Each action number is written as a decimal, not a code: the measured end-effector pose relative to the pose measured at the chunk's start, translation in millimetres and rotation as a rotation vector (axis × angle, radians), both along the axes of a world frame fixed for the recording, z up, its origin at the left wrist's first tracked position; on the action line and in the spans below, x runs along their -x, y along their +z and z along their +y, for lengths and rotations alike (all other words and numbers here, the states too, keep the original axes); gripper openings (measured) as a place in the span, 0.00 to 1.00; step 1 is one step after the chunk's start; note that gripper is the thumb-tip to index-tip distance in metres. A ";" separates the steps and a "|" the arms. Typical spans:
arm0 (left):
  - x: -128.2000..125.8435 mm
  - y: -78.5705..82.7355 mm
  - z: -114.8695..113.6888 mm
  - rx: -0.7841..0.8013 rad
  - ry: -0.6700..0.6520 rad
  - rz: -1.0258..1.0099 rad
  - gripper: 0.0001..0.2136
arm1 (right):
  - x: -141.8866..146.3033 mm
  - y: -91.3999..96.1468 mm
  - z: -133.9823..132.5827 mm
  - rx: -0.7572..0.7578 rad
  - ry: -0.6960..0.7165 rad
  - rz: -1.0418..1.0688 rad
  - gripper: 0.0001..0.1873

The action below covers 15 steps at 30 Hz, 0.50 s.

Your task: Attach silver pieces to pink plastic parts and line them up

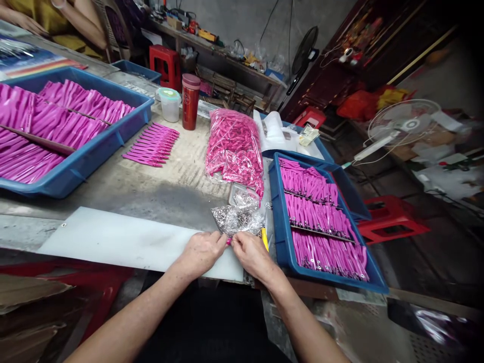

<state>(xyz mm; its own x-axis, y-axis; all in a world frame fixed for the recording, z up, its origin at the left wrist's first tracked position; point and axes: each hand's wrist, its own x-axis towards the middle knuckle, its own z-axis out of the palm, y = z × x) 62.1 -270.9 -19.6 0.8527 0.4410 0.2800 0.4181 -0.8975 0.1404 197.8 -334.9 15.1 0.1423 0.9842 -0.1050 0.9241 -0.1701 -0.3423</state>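
Close together over the right end of a white board (124, 237), my left hand (204, 252) and my right hand (251, 252) are both closed in a pinch. Between their fingertips shows a bit of a small pink piece (229, 242); the fingers cover most of it. Just beyond lies an open clear bag of small silver metal parts (242, 219). A yellow-handled tool (264, 239) rests beside my right hand. Farther back stands a clear plastic bag full of pink pieces (236, 143). A row of pink strips (151, 145) lies on the table to its left.
Blue trays of pink strips stand at the left (102, 151) and right (282, 222). A red tumbler (190, 103) and a lidded plastic tub (169, 105) stand at the back. Another person's arm (85, 22) is at the far left. A red stool (393, 219) stands right.
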 end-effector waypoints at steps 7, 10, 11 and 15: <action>1.4 3.6 0.9 0.033 0.007 -0.063 0.11 | -5.8 1.7 -5.3 -0.045 -0.117 0.216 0.10; 1.6 3.3 1.6 0.002 0.009 -0.112 0.11 | -8.5 3.8 -9.7 -0.075 -0.117 0.305 0.11; 1.6 2.9 1.8 -0.008 0.010 -0.128 0.11 | -8.8 3.7 -10.9 -0.090 -0.118 0.318 0.11; 2.0 2.2 2.4 -0.009 0.004 -0.182 0.11 | -6.8 1.3 -12.7 -0.152 -0.137 0.309 0.11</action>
<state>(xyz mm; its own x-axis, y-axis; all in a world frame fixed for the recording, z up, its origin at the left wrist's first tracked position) 60.1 -268.5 -17.3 0.7861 0.4408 0.4333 0.3899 -0.8976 0.2056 204.6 -347.5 16.3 0.2587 0.9658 -0.0182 0.7451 -0.2115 -0.6325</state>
